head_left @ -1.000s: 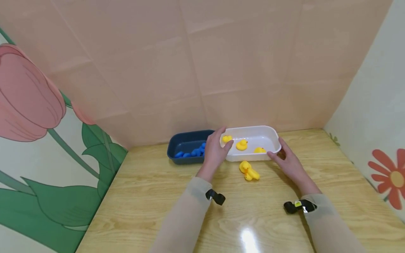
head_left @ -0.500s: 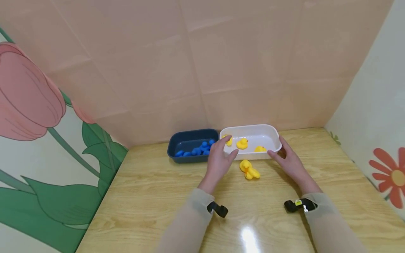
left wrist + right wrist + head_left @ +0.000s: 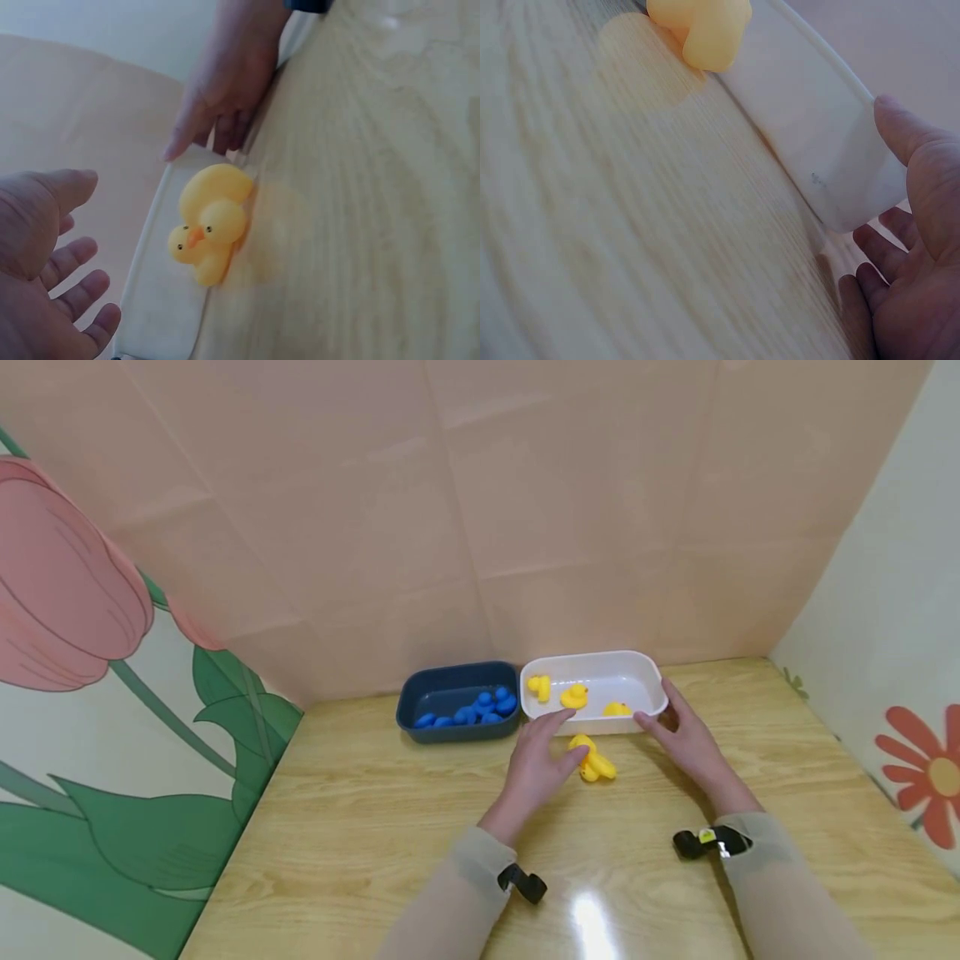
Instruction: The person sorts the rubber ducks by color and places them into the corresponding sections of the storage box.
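Observation:
A white plastic tray stands against the back wall with 3 yellow toy ducks in it. My right hand holds its right end, thumb at the rim and fingers around the corner, as the right wrist view shows. Just in front of the tray, two more yellow ducks lie close together on the table. My left hand hovers beside this pair, fingers spread and holding nothing; its thumb overlaps a duck in the head view. The left wrist view shows the pair before the tray's side.
Left of the white tray, close beside it, stands a dark blue tray with several small blue objects. Behind both trays rises a pinkish-beige covered wall. The wooden table meets flower-painted side walls on both sides.
My left hand has come from over the white tray's left end toward the front and right, to the ducks on the table. My right hand has stayed at the tray's right end.

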`<action>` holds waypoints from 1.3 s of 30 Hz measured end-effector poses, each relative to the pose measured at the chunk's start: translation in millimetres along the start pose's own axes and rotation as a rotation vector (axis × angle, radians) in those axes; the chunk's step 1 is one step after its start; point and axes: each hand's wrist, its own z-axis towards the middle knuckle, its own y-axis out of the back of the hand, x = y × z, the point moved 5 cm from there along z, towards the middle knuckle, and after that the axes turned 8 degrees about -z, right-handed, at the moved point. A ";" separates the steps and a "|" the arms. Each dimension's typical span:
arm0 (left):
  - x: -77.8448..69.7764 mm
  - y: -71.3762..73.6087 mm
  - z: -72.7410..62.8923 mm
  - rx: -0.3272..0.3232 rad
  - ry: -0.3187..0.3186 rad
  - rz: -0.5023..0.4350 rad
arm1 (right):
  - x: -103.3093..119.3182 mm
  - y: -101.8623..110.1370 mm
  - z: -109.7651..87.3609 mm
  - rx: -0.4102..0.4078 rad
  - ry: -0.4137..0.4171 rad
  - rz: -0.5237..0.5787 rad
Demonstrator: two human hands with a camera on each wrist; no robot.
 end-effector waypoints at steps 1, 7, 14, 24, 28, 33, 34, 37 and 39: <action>1.5 -3.7 -1.1 0.016 0.008 0.005 | 0.8 0.3 -0.3 0.000 -0.001 0.001; 3.6 -19.0 -7.9 0.087 -0.001 0.038 | 3.5 1.8 -0.5 -0.004 0.008 0.005; 5.4 -30.8 -11.4 0.175 0.002 0.101 | 2.3 3.1 1.7 -0.012 0.018 0.000; 11.4 -38.7 -12.0 0.222 -0.022 0.160 | 1.5 2.4 1.7 -0.013 0.028 0.009; 12.6 -41.7 -12.9 0.245 -0.032 0.168 | 2.5 2.6 0.7 -0.008 0.022 0.005; 12.6 -44.3 -13.9 0.258 -0.038 0.184 | 3.6 2.3 0.2 -0.007 0.039 0.017; 12.6 -44.6 -13.9 0.259 -0.039 0.186 | 3.4 2.3 0.2 -0.007 0.040 0.016; 12.2 -45.2 -14.1 0.262 -0.036 0.184 | 2.7 2.0 0.1 -0.008 0.041 0.013; 12.4 -45.7 -14.2 0.266 -0.032 0.173 | 2.8 1.8 -0.2 -0.006 0.033 0.010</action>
